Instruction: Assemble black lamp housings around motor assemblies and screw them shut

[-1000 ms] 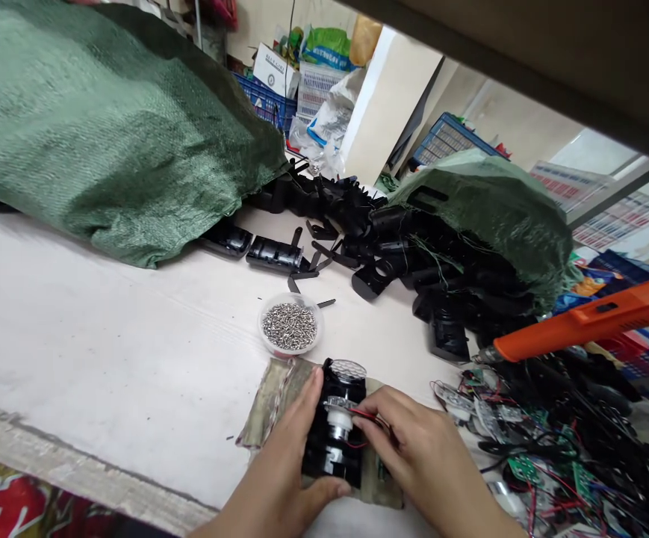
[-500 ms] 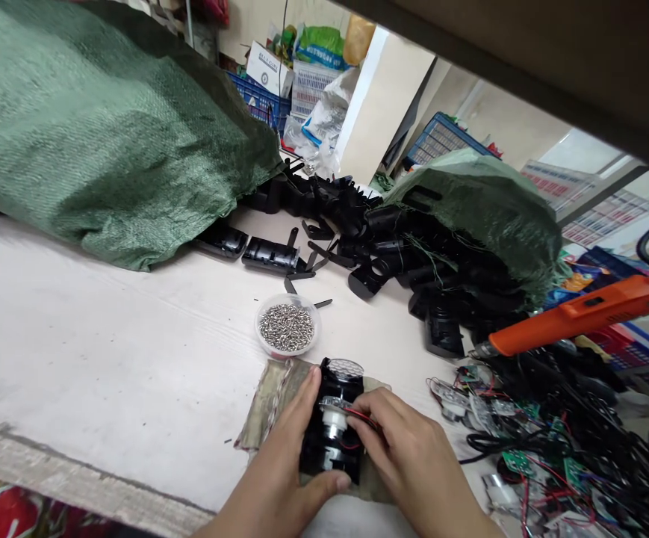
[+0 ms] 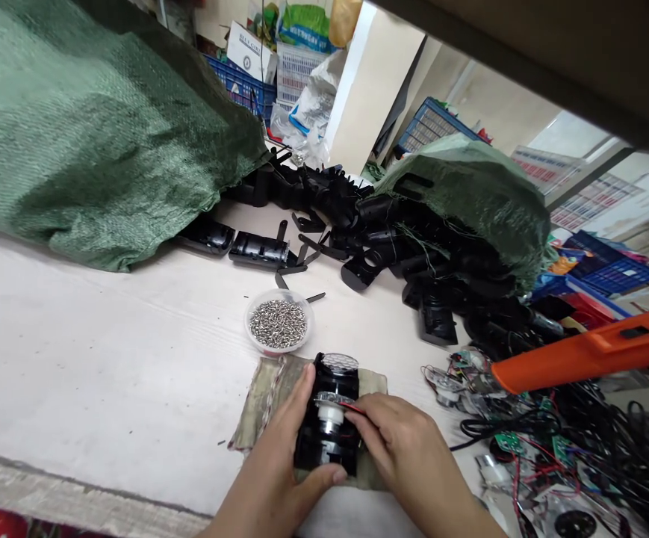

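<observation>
A black plastic housing with a clear lens at its far end and a white motor-like part inside lies on a worn cloth pad near the table's front edge. My left hand wraps round the housing's left side and near end, thumb under it. My right hand pinches at the red wire and white part on the housing's right side. A small clear dish of silver screws stands just beyond the pad.
A big green woven sack covers the table's far left. A smaller green sack spills black plastic parts across the far middle. An orange power screwdriver hangs at right above tangled wires and circuit boards.
Both hands stay on the housing with little change in grip. The view has shifted, so the table contents sit slightly left and the orange screwdriver appears lower at right.
</observation>
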`<state>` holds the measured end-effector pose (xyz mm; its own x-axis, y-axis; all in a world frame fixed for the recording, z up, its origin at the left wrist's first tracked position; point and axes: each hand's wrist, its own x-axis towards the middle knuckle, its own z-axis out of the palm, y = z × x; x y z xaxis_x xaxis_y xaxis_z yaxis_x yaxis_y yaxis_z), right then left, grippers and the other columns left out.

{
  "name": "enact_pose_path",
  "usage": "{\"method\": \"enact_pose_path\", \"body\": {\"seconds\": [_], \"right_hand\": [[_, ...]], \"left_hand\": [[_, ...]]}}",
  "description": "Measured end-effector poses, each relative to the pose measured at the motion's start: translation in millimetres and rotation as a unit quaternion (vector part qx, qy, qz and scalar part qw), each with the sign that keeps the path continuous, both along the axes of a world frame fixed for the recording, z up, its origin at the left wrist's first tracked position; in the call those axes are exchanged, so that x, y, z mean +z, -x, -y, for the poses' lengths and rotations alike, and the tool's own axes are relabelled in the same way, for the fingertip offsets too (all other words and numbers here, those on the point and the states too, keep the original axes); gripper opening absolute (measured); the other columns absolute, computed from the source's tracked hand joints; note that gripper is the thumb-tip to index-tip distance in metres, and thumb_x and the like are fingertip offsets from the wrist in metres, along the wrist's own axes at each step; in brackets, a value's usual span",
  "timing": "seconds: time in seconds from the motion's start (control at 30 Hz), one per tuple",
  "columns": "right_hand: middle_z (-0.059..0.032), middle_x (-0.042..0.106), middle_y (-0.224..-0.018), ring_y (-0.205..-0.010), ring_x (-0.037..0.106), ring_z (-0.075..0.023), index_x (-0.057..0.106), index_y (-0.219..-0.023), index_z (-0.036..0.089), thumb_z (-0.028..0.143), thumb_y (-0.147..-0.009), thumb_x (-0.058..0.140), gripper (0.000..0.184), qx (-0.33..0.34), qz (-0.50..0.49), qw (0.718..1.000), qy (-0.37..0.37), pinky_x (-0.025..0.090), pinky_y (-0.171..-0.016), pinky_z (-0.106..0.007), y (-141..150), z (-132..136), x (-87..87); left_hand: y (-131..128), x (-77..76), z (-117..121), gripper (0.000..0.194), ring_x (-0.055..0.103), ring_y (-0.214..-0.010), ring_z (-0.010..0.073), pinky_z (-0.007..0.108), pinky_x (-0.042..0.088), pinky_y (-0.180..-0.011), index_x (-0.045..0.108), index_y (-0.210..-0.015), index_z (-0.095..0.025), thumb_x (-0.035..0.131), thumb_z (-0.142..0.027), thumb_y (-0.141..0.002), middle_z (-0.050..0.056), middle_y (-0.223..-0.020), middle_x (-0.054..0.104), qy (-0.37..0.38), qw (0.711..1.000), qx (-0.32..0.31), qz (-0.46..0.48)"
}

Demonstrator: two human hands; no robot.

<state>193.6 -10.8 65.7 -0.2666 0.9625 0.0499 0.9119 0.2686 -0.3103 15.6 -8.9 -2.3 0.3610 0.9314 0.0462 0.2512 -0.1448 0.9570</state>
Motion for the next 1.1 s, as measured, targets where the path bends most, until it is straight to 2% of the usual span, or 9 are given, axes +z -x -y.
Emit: {"method": "enact_pose_path", "body": {"seconds": [0.13,0.23,0.47,0.67,0.93,1.1], "right_hand": [[-0.0013,0.066,-0.080,-0.073,0.062,-0.0160,0.061,-0.091,0.021,0.019,-0.093,0.042,0.019,0.010,-0.073,0.997,-0.016,0.048,-0.065,-0.026,-7,3,-5.7],[-0.0003,0.065,-0.080,-0.071,0.062,-0.0147,0.060,-0.092,0.022,0.020,-0.094,0.043,0.018,0.014,-0.082,0.996,-0.028,0.047,-0.063,-0.025,-9,3,-4.7],[-0.0005,0.063,-0.073,-0.066,0.061,-0.0193,0.059,-0.085,0.021,0.018,-0.092,0.042,0.018,0.045,0.027,0.998,-0.037,0.045,-0.059,-0.030,-2,-2,11.6],[0.0007,0.062,-0.071,-0.065,0.061,-0.0189,0.058,-0.080,0.022,0.017,-0.091,0.046,0.017,0.047,0.064,0.996,-0.036,0.043,-0.058,-0.030,0,-4,12.6],[0.0011,0.063,-0.072,-0.065,0.062,-0.0181,0.059,-0.081,0.022,0.013,-0.088,0.049,0.015,0.076,0.095,0.992,-0.019,0.043,-0.058,-0.029,1,-8,13.8],[0.0001,0.063,-0.069,-0.064,0.062,-0.0192,0.059,-0.078,0.021,0.012,-0.088,0.048,0.017,0.083,0.119,0.989,-0.009,0.043,-0.057,-0.030,3,-11,20.0]], "left_hand": [[1,-0.2,0,0.095,0.024,-0.140,0.0279,0.054,0.021,-0.110,0.009,-0.148,-0.035,0.068,-0.022,-0.075,0.004,-0.155,0.024,0.002,1.000,-0.006,0.008],[1,0.5,0,0.094,0.024,-0.140,0.0281,0.054,0.021,-0.111,0.009,-0.148,-0.034,0.068,-0.024,-0.075,0.004,-0.155,0.024,0.011,1.000,-0.004,0.006],[1,-1.5,0,0.095,0.026,-0.139,0.0282,0.053,0.023,-0.110,0.009,-0.147,-0.037,0.069,-0.025,-0.075,0.003,-0.154,0.026,0.000,1.000,0.003,0.007],[1,-6.1,1,0.097,0.029,-0.138,0.0281,0.054,0.025,-0.109,0.006,-0.146,-0.041,0.070,-0.025,-0.075,0.002,-0.154,0.026,-0.030,0.999,0.011,0.011],[1,1.2,-1,0.093,0.028,-0.138,0.0319,0.056,0.023,-0.110,0.014,-0.148,-0.029,0.070,-0.027,-0.074,0.009,-0.153,0.029,0.017,1.000,0.003,0.023],[2,1.8,-1,0.093,0.026,-0.139,0.0309,0.055,0.021,-0.111,0.014,-0.149,-0.027,0.069,-0.025,-0.074,0.010,-0.153,0.027,0.031,0.999,0.000,0.028]]}}
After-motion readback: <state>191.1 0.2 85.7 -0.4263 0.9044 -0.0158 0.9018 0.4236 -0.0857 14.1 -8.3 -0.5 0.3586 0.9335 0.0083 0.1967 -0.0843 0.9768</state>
